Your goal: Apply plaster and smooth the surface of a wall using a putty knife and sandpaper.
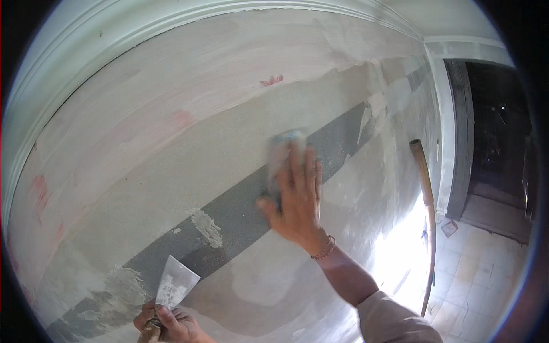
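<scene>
We find the left hand (pixel 166 324) at lower left, its grip clenched around a putty knife (pixel 176 284); the smeared blade points upward before the wall (pixel 200 137), and whether it touches we cannot tell. We record the right hand (pixel 298 200) with fingers extended, its grip grasping a blurred pad (pixel 278 153) at the dark grey band (pixel 240 197). We note a rough pale patch (pixel 207 227) on the band and, at right, a wooden pole (pixel 427 200) near the doorway (pixel 497 148).

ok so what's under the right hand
A blurred, pale object with a bluish top edge, partly over the dark grey band. The right hand covers the rest, so the object's full shape is hidden.
</scene>
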`<state>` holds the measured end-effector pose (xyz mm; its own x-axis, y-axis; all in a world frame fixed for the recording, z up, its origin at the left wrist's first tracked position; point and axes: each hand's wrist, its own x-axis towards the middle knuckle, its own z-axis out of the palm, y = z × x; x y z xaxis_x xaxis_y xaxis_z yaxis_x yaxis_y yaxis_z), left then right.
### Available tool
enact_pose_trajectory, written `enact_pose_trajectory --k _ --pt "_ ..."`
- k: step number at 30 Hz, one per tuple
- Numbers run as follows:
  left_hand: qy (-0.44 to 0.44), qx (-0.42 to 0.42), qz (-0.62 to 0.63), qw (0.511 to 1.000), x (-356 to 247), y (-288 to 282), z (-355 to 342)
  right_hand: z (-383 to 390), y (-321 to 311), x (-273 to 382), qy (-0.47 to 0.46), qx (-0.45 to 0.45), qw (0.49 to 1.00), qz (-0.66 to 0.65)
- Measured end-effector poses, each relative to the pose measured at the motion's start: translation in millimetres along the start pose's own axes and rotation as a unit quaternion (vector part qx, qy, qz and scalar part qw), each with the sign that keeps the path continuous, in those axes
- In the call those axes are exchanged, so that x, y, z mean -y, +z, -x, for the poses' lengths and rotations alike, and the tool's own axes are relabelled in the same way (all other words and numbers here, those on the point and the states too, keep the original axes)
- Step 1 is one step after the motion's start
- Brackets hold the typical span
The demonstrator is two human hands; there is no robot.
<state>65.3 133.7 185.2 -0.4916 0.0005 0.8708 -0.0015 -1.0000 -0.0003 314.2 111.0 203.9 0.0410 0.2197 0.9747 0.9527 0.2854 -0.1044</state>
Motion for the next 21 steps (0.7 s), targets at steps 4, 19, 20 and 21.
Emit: enact_pose_trajectory --k 4,19,20,21 --pt "-0.051 -0.016 0.020 0.998 6 -2 3 42 40 31 0.008 -0.005 1.000 -0.005" --pt "-0.007 0.037 -0.005 0.999 -1 10 0 12 9 56 -0.037 -0.025 0.997 0.058" --pt "-0.006 0.035 -0.006 0.999 0 6 0 38 18 61 -0.025 -0.015 0.999 0.028" --pt "-0.006 0.046 0.004 0.999 2 4 2 52 23 62 -0.010 -0.003 1.000 -0.002"
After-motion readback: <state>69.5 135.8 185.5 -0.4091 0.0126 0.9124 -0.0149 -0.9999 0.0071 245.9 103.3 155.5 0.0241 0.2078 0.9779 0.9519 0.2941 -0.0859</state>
